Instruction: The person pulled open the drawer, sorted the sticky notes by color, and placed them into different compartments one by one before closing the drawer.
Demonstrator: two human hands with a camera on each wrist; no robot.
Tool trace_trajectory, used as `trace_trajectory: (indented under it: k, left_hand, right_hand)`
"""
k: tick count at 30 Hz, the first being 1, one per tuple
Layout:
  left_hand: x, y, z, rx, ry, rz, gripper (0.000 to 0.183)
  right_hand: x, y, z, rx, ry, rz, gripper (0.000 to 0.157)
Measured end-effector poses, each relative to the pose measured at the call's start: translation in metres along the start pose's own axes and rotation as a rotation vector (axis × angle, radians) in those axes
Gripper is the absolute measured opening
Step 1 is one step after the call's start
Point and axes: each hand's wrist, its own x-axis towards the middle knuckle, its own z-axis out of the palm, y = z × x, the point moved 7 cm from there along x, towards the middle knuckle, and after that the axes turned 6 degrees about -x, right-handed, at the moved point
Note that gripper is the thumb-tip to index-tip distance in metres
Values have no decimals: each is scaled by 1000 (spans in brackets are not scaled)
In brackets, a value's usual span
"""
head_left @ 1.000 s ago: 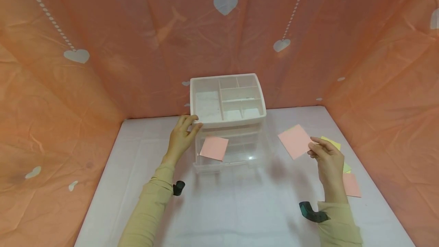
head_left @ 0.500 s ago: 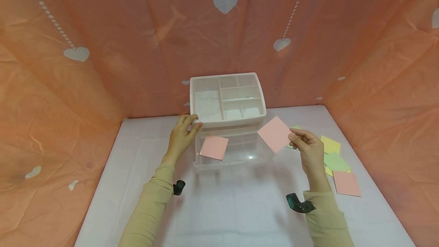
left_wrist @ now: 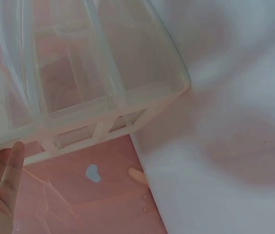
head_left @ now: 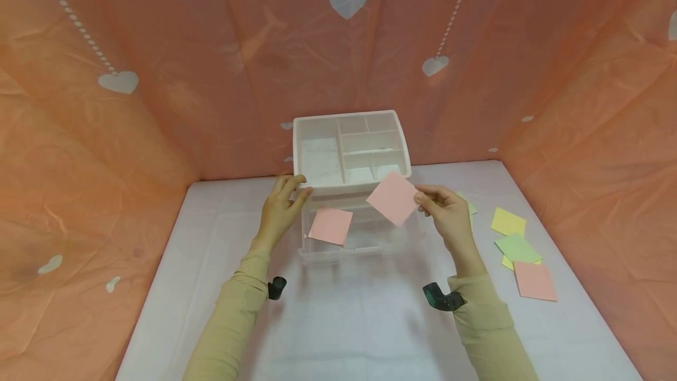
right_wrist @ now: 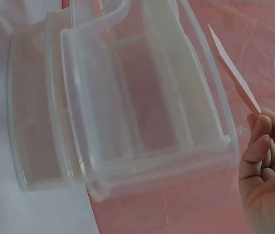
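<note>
A pink sticky note (head_left: 393, 198) is pinched between the thumb and fingers of my right hand (head_left: 449, 213); in the right wrist view the note (right_wrist: 235, 70) appears almost edge-on. It hangs above the right part of a clear drawer (head_left: 365, 234), pulled out of a small white-topped organizer (head_left: 351, 188). Another pink note (head_left: 330, 226) lies inside the drawer on the left. My left hand (head_left: 277, 207) holds the organizer's front left corner, fingertips on the top rim and thumb just below. In the left wrist view, fingers (left_wrist: 10, 170) touch the organizer's edge.
Yellow notes (head_left: 509, 221), green notes (head_left: 518, 248) and a pink note (head_left: 535, 281) lie on the white table (head_left: 338, 334) at right. One green note (head_left: 468, 202) is partly behind my right hand. The organizer's top has several compartments. An orange curtain (head_left: 238, 75) surrounds the table.
My right hand has carried the pink note leftward from over the table's right side to over the pulled-out drawer. My left hand has stayed on the organizer's corner.
</note>
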Motion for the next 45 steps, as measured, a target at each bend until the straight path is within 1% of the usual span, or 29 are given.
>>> trace_trajectory:
  k: [4, 7, 9, 15, 18, 25, 31, 35, 40, 45]
  left_hand:
    - [0, 0, 0, 0, 0, 1, 31]
    - [-1, 0, 1, 2, -6, -4, 32]
    - [-1, 0, 1, 8, -10, -6, 32]
    - [0, 1, 1, 19, -15, -4, 31]
    - [0, 1, 1, 19, -18, -9, 32]
    - [0, 1, 0, 13, -19, -20, 34]
    - [-1, 0, 1, 13, -27, -34, 33]
    - [-2, 0, 1, 20, -32, -47, 33]
    - [-2, 0, 0, 22, -22, -49, 31]
    - [-1, 1, -1, 22, -19, -40, 32]
  right_hand:
    - [4, -2, 10, -20, -51, -11, 32]
    - [8, -1, 18, -28, -90, -22, 31]
    - [10, -1, 25, -54, -120, -25, 30]
    - [13, 3, 45, -221, -222, -23, 22]
    - [13, 5, 54, -276, -258, -25, 20]
    - [11, -1, 70, -467, -317, -110, 14]
    - [5, -2, 83, -569, -409, -138, 13]
    - [4, -1, 88, -676, -416, -188, 11]
    - [4, -1, 92, -806, -399, -249, 8]
    - [3, -1, 94, -892, -388, -248, 8]
